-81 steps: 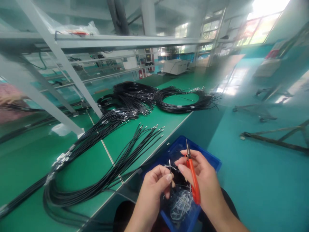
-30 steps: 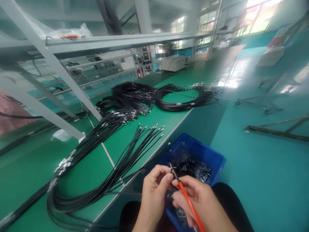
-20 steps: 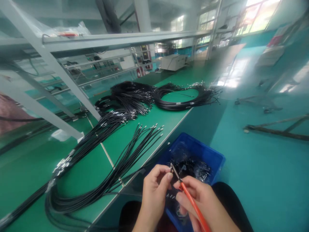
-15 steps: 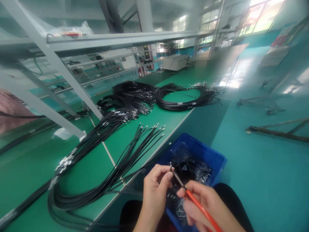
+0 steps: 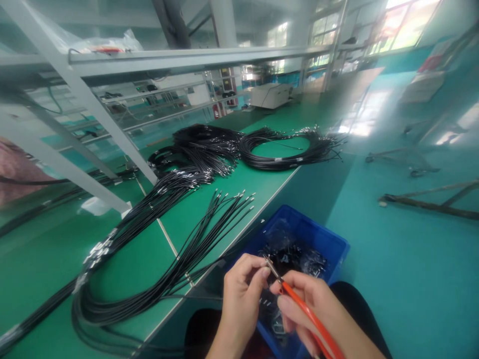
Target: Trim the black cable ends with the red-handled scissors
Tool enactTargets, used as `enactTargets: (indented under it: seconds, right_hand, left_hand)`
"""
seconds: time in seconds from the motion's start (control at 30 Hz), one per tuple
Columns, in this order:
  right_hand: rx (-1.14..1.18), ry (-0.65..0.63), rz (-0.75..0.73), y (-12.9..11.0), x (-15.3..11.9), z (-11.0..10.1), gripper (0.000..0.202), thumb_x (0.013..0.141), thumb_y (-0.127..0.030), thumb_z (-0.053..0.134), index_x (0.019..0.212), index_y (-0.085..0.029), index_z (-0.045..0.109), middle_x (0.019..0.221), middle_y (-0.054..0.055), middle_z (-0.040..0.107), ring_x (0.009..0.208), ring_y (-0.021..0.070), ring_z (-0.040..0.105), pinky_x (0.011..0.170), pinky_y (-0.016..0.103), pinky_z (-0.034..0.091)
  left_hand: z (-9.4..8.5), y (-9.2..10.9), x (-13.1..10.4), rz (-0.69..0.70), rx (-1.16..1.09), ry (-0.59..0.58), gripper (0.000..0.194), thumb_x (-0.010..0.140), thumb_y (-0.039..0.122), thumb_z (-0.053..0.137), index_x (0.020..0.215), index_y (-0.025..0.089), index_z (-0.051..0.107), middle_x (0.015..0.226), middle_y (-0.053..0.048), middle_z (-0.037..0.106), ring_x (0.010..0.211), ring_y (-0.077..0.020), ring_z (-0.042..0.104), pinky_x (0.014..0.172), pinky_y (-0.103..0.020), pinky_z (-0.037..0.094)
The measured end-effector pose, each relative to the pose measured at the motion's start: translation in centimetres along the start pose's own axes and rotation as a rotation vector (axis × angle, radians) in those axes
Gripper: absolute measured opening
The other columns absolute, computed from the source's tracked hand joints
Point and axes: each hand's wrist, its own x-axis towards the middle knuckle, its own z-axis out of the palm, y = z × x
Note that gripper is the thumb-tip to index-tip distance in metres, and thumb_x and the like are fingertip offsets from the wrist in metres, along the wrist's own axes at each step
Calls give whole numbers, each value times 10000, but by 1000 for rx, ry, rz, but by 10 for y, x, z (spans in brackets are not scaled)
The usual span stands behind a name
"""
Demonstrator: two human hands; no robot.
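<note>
Left hand [image 5: 241, 289]: thumb and forefinger pinched on thin cable end [image 5: 267, 264], largely hidden. Right hand [image 5: 318, 294]: fingers curled round orange-handled snips [image 5: 299, 301], slim grey blades [image 5: 275, 270].

Green tabletop [image 5: 129, 264], black cable bundles [image 5: 205, 141], pale box [image 5: 267, 96]

- Left grip [image 5: 243, 291]: bare hand, thumb and bent forefinger pinched together at the tips.
- Right grip [image 5: 322, 298]: bare hand, fingers curled inward, thumb bent towards the forefinger.
- Left forearm [image 5: 224, 344] rises from the lower edge; right forearm [image 5: 355, 334] slants in from lower right.
- Both sets of fingertips are near each other.
</note>
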Motion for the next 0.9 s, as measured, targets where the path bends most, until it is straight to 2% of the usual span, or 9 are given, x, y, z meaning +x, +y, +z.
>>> enactTargets:
  seconds: [0.17, 0.27, 0.4, 0.53, 0.6, 0.67, 0.77, 0.9]
  right_hand:
    - [-36, -5, 30, 1, 3, -1, 225, 749, -353, 592, 845, -169, 504, 484, -41, 596, 211, 17, 332, 275, 148, 218]
    - [-120, 63, 41, 8, 2, -1, 135, 726, -266, 591, 801, -177, 523, 467, -63, 565, 258, 36, 382, 324, 165, 281]
    - [-107, 227, -171, 24, 3, -3, 179, 620, -152, 640, 785, -174, 576, 570, -49, 568, 503, 89, 508, 507, 208, 404]
    - [-71, 452, -357, 28, 8, -7, 306, 616, -180, 670, 901, -197, 560, 638, -34, 579, 576, 135, 551, 548, 246, 442]
    - [-48, 494, -403, 24, 11, -7, 331, 633, -212, 681, 931, -207, 538, 684, -16, 604, 625, 156, 588, 577, 255, 465]
    - [-10, 516, -450, 18, 13, -6, 326, 655, -243, 682, 942, -218, 528, 735, -1, 629, 683, 162, 605, 630, 257, 483]
    - [80, 502, -484, 11, 13, -1, 319, 680, -253, 677, 959, -237, 522, 742, -15, 628, 663, 140, 586, 637, 241, 485]
    - [189, 417, -432, 5, 10, 3, 310, 709, -246, 690, 959, -241, 507, 739, -32, 606, 598, 108, 546, 596, 222, 471]
  left_hand:
    - [2, -3, 2, 13, 38, -6, 112, 835, 214, 548, 790, 186, 647, 765, -12, 608, 634, -130, 558, 611, -235, 458]
    - [3, -6, 5, -1, 83, 11, 120, 834, 209, 542, 812, 186, 657, 726, -1, 585, 611, -125, 545, 587, -226, 446]
    - [2, -6, 7, -5, 164, 27, 114, 823, 207, 552, 819, 191, 665, 739, -4, 609, 649, -139, 564, 604, -232, 443]
    - [2, 1, 3, 8, 235, -1, 102, 820, 194, 555, 805, 196, 656, 752, -2, 639, 687, -146, 583, 632, -235, 437]
    - [4, 7, 1, 18, 270, -10, 102, 819, 185, 552, 787, 197, 648, 747, 2, 639, 685, -145, 581, 632, -233, 430]
    - [6, 12, -2, 25, 300, -23, 105, 817, 180, 551, 767, 199, 642, 729, 7, 630, 670, -143, 576, 621, -232, 422]
    - [9, 16, -5, 33, 315, -43, 109, 804, 166, 556, 738, 201, 635, 710, 11, 621, 653, -142, 572, 607, -229, 418]
    - [10, 19, -7, 43, 315, -33, 117, 782, 153, 568, 690, 198, 625, 687, 8, 617, 629, -143, 573, 588, -224, 414]
